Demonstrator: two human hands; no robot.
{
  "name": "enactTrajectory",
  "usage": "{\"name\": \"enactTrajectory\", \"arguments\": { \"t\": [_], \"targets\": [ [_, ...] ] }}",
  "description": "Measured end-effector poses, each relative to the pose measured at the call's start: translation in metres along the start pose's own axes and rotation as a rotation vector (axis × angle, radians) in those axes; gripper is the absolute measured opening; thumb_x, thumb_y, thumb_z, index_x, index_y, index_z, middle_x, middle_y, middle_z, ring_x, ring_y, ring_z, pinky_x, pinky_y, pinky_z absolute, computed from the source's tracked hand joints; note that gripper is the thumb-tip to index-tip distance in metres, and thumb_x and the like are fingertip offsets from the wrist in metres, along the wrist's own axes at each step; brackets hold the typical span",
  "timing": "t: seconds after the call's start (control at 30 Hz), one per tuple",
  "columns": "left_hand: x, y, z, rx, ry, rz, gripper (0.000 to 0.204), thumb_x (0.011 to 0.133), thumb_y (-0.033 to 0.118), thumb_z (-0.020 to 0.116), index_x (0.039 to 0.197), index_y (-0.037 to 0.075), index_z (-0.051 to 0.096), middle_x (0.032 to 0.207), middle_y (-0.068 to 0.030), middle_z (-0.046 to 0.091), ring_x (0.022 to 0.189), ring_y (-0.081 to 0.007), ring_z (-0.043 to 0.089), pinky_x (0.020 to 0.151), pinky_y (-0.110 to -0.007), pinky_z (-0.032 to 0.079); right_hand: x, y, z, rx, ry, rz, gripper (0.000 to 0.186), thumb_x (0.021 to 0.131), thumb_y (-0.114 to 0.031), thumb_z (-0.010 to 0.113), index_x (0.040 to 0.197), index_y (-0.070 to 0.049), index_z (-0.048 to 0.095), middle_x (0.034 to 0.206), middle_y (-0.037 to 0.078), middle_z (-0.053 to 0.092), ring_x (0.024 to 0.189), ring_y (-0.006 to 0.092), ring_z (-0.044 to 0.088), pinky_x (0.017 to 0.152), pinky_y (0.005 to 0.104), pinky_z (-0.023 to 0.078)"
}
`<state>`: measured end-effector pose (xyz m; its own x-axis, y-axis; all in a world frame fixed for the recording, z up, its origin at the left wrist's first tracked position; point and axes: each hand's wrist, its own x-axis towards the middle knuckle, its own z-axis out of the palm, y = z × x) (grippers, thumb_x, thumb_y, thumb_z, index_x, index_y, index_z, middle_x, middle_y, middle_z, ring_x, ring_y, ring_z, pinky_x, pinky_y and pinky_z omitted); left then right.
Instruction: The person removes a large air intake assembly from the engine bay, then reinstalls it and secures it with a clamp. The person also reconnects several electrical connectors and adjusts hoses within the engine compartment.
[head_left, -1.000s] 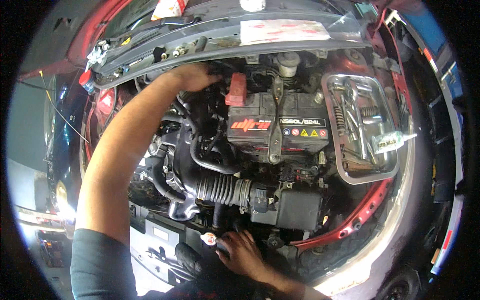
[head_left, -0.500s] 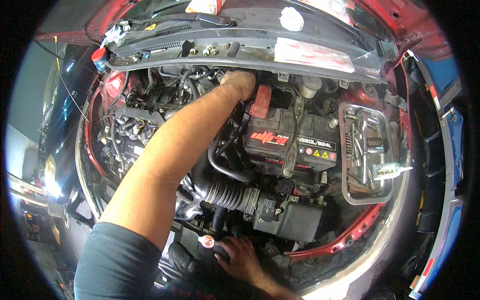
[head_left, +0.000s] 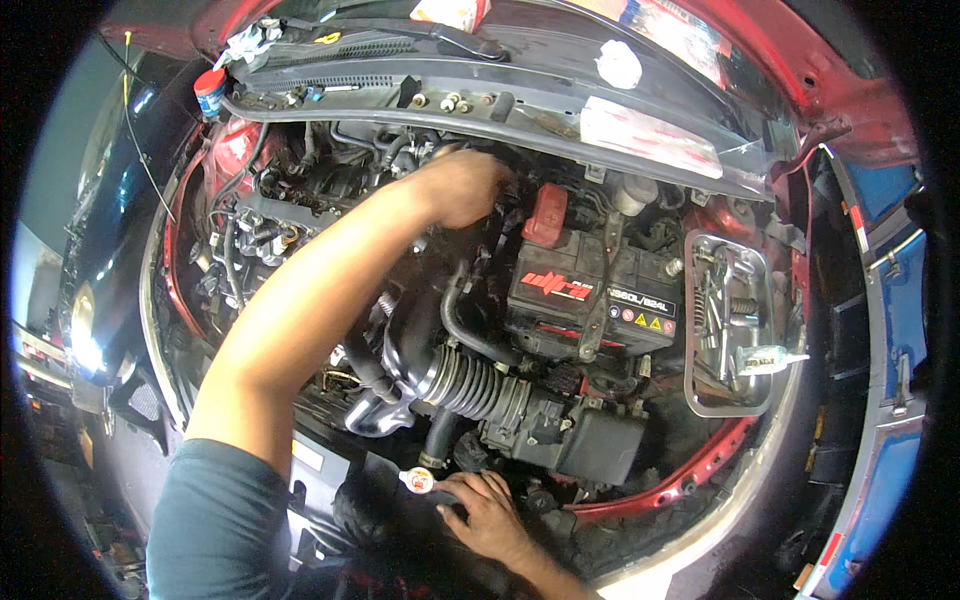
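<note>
My left hand (head_left: 468,188) reaches deep into the engine bay of a red car, left of the battery's red terminal cover (head_left: 545,216). It is smeared by motion and its fingers are mostly hidden, so I cannot make out what it touches. My right hand (head_left: 492,518) rests at the front of the bay beside the radiator cap (head_left: 421,480). Its fingers lie stretched out with the thumb apart, holding nothing. Between the hands runs the ribbed air intake hose (head_left: 480,386), joined to the black air filter box (head_left: 590,440).
The black battery (head_left: 570,290) sits under a metal hold-down bar. Right of it a metal tray (head_left: 690,385) holds sockets, tools and a small tube (head_left: 768,360). A jar with a red lid (head_left: 209,84) stands at the far left. Crumpled white paper (head_left: 618,64) lies by the windscreen.
The view has shifted, so the bay sits slightly lower and the battery further right. My left hand has moved a little left, away from the battery. My right fingers are now flatter.
</note>
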<state>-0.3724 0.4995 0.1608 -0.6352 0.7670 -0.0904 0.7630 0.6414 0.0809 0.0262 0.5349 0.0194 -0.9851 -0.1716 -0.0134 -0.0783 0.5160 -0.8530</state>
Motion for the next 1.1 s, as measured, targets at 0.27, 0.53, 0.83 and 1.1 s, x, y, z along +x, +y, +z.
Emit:
{"name": "enactTrajectory", "arguments": {
  "t": [0.27,0.53,0.83,1.1],
  "targets": [
    [-0.31,-0.088,0.069,-0.376,0.436,-0.341,0.025,0.092,0.007,0.06,0.116,0.002,0.065,0.121,-0.0197,0.064,0.118,-0.0392,0.057,0.104,-0.045,0.044,0.012,-0.004,0.026,-0.193,0.171,0.027,0.016,0.081,-0.022,0.075,0.094,-0.014,0.068,0.097,0.002,0.067,0.096,0.0243,0.062,0.094,0.0425,0.039],
    [-0.487,-0.106,0.179,-0.453,0.512,-0.696,0.017,0.086,0.002,0.061,0.103,0.001,0.064,0.11,-0.019,0.064,0.11,-0.0397,0.059,0.097,-0.047,0.045,0.009,0.002,0.046,-0.332,0.276,0.003,0.024,0.074,-0.019,0.073,0.096,-0.011,0.067,0.092,0.008,0.066,0.093,0.0305,0.062,0.094,0.0453,0.039],
    [-0.504,-0.103,0.211,-0.394,0.685,-0.521,0.016,0.085,0.01,0.068,0.101,0.004,0.065,0.118,-0.0152,0.061,0.113,-0.0373,0.056,0.098,-0.047,0.044,0.0,-0.047,0.045,-0.483,0.392,0.135,0.024,0.08,-0.009,0.072,0.103,-0.005,0.064,0.108,0.016,0.062,0.107,0.0369,0.057,0.096,0.0447,0.046],
    [-0.507,-0.11,0.188,-0.695,0.689,-0.435,0.018,0.091,0.015,0.064,0.104,0.001,0.065,0.109,-0.0203,0.064,0.105,-0.0387,0.06,0.096,-0.046,0.045,0.019,-0.113,0.06,-0.524,0.481,0.178,0.027,0.084,-0.009,0.069,0.109,-0.002,0.064,0.107,0.018,0.062,0.106,0.0388,0.059,0.095,0.0451,0.046]
  ]
}}
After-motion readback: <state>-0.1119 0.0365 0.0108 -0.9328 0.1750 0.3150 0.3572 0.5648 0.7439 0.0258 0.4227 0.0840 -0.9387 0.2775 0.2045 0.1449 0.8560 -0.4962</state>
